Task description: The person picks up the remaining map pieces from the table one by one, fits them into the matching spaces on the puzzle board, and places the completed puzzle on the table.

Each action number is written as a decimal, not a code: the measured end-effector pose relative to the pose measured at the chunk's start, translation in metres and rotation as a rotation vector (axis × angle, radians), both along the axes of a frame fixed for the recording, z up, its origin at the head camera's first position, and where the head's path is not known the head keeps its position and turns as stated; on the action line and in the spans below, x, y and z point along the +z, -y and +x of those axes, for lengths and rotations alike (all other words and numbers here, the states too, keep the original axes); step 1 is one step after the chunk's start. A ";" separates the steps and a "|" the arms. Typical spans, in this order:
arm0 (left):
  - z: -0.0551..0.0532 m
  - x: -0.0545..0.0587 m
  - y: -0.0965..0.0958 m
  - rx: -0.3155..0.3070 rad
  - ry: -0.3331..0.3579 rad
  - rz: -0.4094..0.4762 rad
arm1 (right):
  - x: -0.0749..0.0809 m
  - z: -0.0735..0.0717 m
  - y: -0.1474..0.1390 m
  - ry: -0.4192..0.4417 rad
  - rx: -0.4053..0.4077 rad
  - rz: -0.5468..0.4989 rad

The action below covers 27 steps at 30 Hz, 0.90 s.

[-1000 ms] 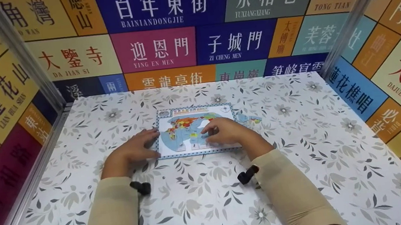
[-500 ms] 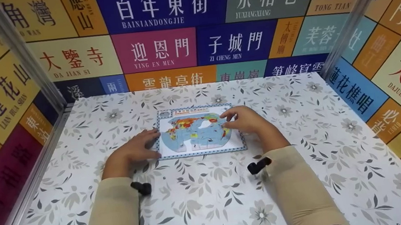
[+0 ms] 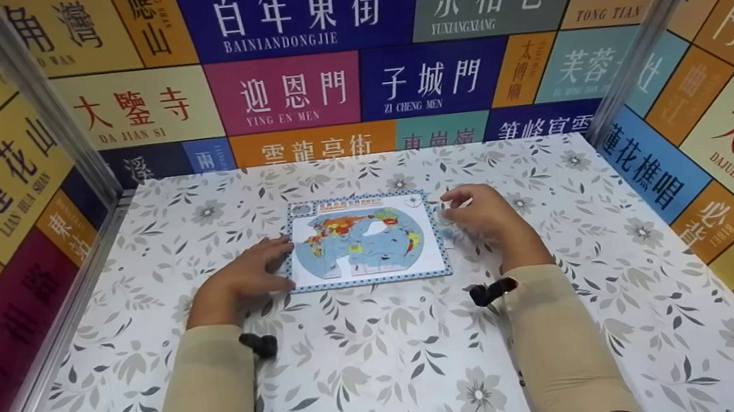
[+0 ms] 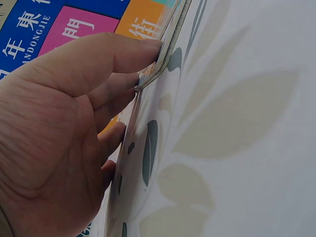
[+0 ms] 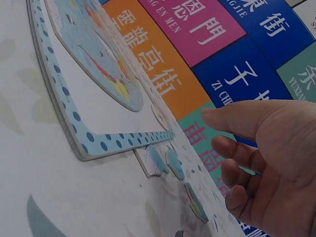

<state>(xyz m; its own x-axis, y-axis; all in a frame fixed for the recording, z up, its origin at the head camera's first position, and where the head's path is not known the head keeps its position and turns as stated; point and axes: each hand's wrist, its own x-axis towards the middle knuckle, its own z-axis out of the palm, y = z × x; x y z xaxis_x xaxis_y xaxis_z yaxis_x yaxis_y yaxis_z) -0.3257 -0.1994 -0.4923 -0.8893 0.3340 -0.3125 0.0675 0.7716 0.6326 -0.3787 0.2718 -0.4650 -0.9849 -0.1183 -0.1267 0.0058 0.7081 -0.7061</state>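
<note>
In the head view a world-map jigsaw board (image 3: 375, 279) with a blue dotted border lies flat on the table. White gaps show in its map at the upper middle and bottom. My left hand (image 3: 240, 276) rests against the board's left edge; the left wrist view shows the thumb (image 4: 143, 52) touching a corner. Just right of the board, my right hand (image 3: 493, 219) hovers with loosely bent fingers and nothing between them. Below it lie loose puzzle pieces: a white-and-blue one (image 5: 152, 161), a small blue one (image 5: 175, 164) and a multicoloured one (image 5: 196, 202).
Under everything is a table (image 3: 386, 370) with a white leaf-and-flower pattern. Panels (image 3: 285, 91) of coloured street-name signs stand along its back and sides. Metal posts (image 3: 651, 28) rise at the back corners.
My right hand has moved right, from over the map to over the loose pieces. A right-hand map section it covered is now visible in the board. The left hand stays put.
</note>
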 end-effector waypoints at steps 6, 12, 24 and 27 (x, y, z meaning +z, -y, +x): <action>-0.001 0.000 0.000 0.010 0.019 -0.005 | -0.010 -0.003 -0.001 0.013 -0.046 -0.017; -0.002 -0.001 -0.001 0.004 0.022 -0.016 | -0.021 -0.007 0.002 0.034 -0.064 0.009; -0.003 -0.004 0.001 -0.024 -0.020 -0.026 | -0.028 -0.009 0.005 0.034 -0.099 0.048; -0.003 -0.004 0.002 -0.013 -0.014 -0.024 | -0.028 -0.011 0.005 0.032 -0.082 0.067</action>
